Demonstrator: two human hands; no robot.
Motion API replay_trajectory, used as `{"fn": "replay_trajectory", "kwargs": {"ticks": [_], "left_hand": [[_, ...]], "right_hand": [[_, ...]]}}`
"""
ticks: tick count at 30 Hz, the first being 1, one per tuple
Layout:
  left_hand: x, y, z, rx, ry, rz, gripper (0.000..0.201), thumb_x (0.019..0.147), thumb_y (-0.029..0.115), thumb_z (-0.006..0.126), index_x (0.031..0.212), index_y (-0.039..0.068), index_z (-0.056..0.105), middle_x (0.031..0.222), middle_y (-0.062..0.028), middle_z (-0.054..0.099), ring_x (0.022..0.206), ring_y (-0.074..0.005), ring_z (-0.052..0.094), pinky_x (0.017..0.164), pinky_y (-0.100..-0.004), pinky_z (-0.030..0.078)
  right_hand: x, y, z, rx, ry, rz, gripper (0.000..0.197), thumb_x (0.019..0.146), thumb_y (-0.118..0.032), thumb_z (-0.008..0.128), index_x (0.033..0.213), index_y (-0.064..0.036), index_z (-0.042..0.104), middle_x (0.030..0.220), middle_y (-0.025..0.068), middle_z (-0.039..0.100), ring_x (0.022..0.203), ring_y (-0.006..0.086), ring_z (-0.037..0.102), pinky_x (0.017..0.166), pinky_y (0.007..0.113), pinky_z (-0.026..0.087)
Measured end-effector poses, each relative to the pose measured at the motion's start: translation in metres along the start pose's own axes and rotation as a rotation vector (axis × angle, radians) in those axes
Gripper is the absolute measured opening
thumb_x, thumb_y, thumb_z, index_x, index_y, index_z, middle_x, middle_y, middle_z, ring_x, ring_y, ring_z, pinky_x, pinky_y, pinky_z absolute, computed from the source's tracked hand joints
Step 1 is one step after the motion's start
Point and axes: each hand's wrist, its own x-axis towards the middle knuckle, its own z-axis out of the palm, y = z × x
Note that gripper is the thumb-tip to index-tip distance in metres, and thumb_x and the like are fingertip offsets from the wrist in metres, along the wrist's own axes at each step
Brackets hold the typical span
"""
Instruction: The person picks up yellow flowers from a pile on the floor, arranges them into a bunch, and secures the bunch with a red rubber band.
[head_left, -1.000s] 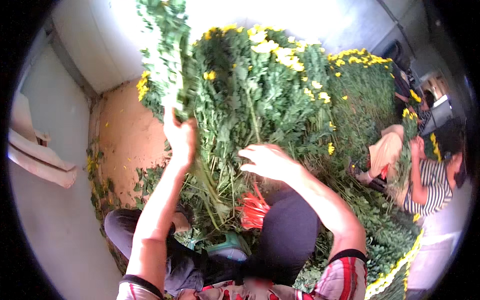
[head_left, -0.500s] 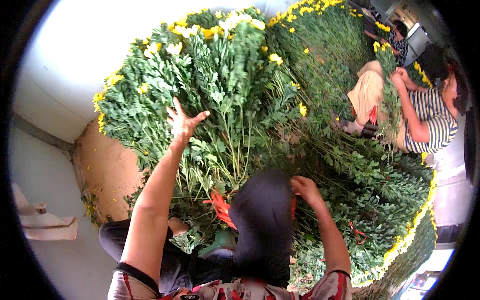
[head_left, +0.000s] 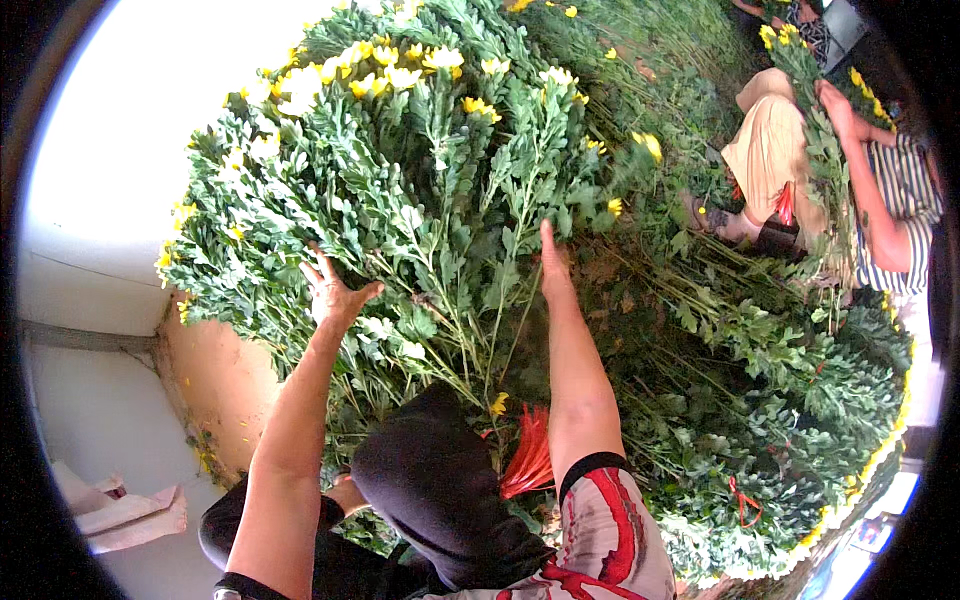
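Note:
A large pile of long-stemmed yellow chrysanthemums (head_left: 400, 180) spreads in front of me, blooms toward the far side and stems toward my knee. My left hand (head_left: 335, 297) is against the leaves at the pile's left, thumb and fingers spread, some fingertips lost in the foliage. At the right side of the same stems, my right hand (head_left: 554, 262) stretches upward with its fingers straight and nothing visibly gripped. Between the two hands stand several leafy stems. Beside my raised knee hangs a bundle of red ties (head_left: 532, 455).
At the right a co-worker in a striped shirt (head_left: 900, 210) holds a flower bunch (head_left: 825, 160). More cut chrysanthemums (head_left: 780, 380) lie to my right, edged with yellow blooms; a red tie (head_left: 743, 502) rests on them. A pale wall (head_left: 90, 260) bounds the left.
My right hand has moved from beside my knee up to the right side of the stems. My left hand stays spread at the pile's left. The knee has shifted, exposing the red ties.

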Motion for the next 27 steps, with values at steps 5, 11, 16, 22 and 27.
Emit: {"fn": "replay_trajectory", "kwargs": {"ticks": [5, 11, 16, 22, 27], "left_hand": [[0.003, -0.001, 0.004, 0.020, 0.035, 0.033, 0.137, 0.050, 0.056, 0.085, 0.150, 0.022, -0.001, 0.152, -0.0273, 0.002, 0.130, -0.0463, 0.035, 0.099, -0.0453, 0.044], [0.002, -0.010, 0.006, 0.039, 0.037, 0.037, 0.125, 0.054, 0.055, 0.084, 0.150, 0.021, 0.010, 0.152, -0.0259, 0.002, 0.131, -0.0502, 0.031, 0.097, -0.0489, 0.045], [-0.008, -0.011, -0.010, -0.089, -0.020, 0.080, 0.121, 0.058, 0.049, 0.084, 0.150, 0.021, 0.011, 0.152, -0.0272, 0.000, 0.131, -0.0532, 0.028, 0.102, -0.0488, 0.039], [-0.025, -0.024, -0.030, -0.422, -0.118, 0.224, 0.113, 0.065, 0.059, 0.078, 0.150, 0.023, 0.012, 0.152, -0.0291, -0.002, 0.140, -0.0419, 0.015, 0.112, -0.0421, 0.025], [-0.054, -0.057, -0.051, -0.259, -0.321, 0.203, 0.131, 0.058, 0.077, 0.067, 0.150, 0.011, 0.001, 0.152, -0.0273, -0.005, 0.142, -0.0410, 0.004, 0.116, -0.0451, 0.017]], "right_hand": [[0.001, -0.011, 0.017, 0.102, 0.064, -0.086, 0.125, 0.063, -0.073, 0.068, 0.150, -0.0056, 0.006, 0.153, 0.0179, 0.019, 0.138, 0.0338, 0.025, 0.109, 0.049, 0.028], [-0.048, -0.056, 0.062, -0.484, 0.016, -0.361, 0.124, 0.056, -0.081, 0.066, 0.145, -0.0056, 0.024, 0.141, 0.0274, 0.038, 0.129, 0.0414, 0.040, 0.107, 0.039, 0.034], [-0.078, -0.098, 0.107, -0.715, -0.146, -0.616, 0.096, 0.053, -0.069, 0.078, 0.117, -0.0059, 0.042, 0.120, 0.0282, 0.052, 0.113, 0.0432, 0.051, 0.095, 0.046, 0.041], [-0.067, -0.089, 0.132, -0.384, 0.031, -0.680, 0.101, 0.059, -0.055, 0.083, 0.128, 0.0009, 0.035, 0.124, 0.0260, 0.052, 0.110, 0.0344, 0.056, 0.090, 0.041, 0.047], [-0.180, -0.104, 0.182, -0.737, -0.373, -0.770, 0.101, 0.057, -0.046, 0.087, 0.129, 0.0021, 0.035, 0.116, 0.0261, 0.056, 0.103, 0.0387, 0.058, 0.084, 0.045, 0.048]]}}
